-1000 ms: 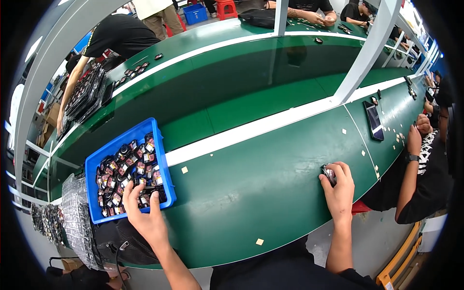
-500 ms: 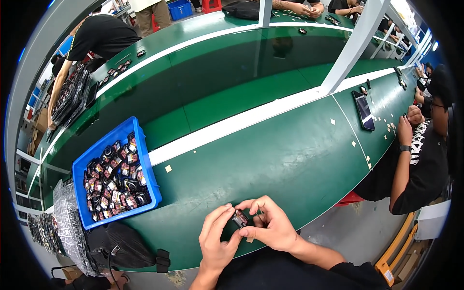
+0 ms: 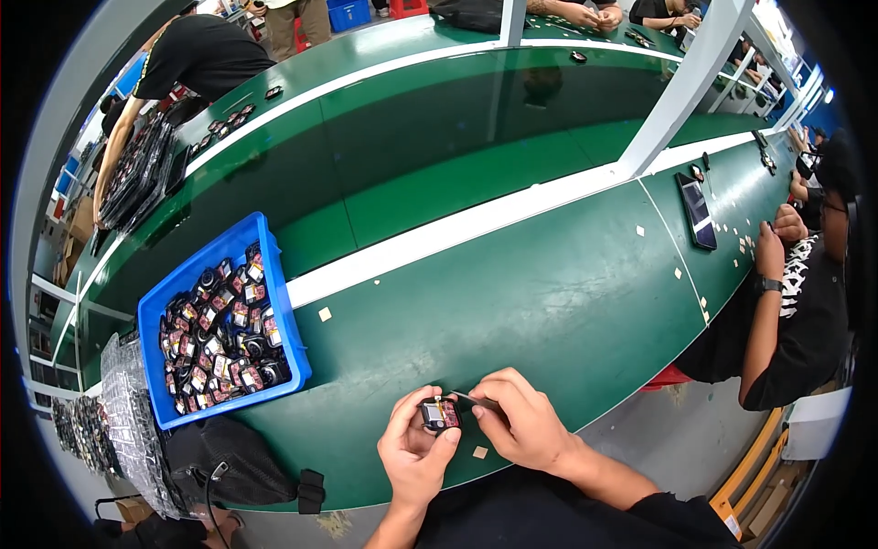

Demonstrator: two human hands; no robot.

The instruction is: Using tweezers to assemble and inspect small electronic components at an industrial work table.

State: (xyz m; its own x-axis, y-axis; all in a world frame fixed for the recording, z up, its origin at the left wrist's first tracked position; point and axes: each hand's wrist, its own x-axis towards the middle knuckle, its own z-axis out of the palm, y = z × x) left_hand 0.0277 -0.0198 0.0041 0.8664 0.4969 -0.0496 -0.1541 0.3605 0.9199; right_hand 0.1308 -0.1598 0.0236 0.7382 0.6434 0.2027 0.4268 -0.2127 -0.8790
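Near the front edge of the table, my left hand [image 3: 411, 450] is closed around a small black electronic module [image 3: 441, 414]. Its upward face shows a silvery square and reddish parts. Just to the right, my right hand [image 3: 523, 423] pinches a thin, pointed metal tool [image 3: 464, 396], tweezers or a pick; I cannot tell which. The tool's tip is close to the module's upper edge, and whether they touch is unclear. A small beige square [image 3: 480, 452] lies on the green table [image 3: 393, 343] below my right hand.
A blue bin [image 3: 299, 352] full of similar modules stands to the left. Beside it are a black bag [image 3: 224, 462] and clear plastic trays [image 3: 133, 403]. A grey post [image 3: 681, 101] rises beyond. At right, a co-worker [image 3: 777, 302] sits near a phone-like dark device [image 3: 697, 212].
The module has turned so that its silvery face shows, held in my left hand. My right hand has drawn slightly to the right, and its thin tool now shows.
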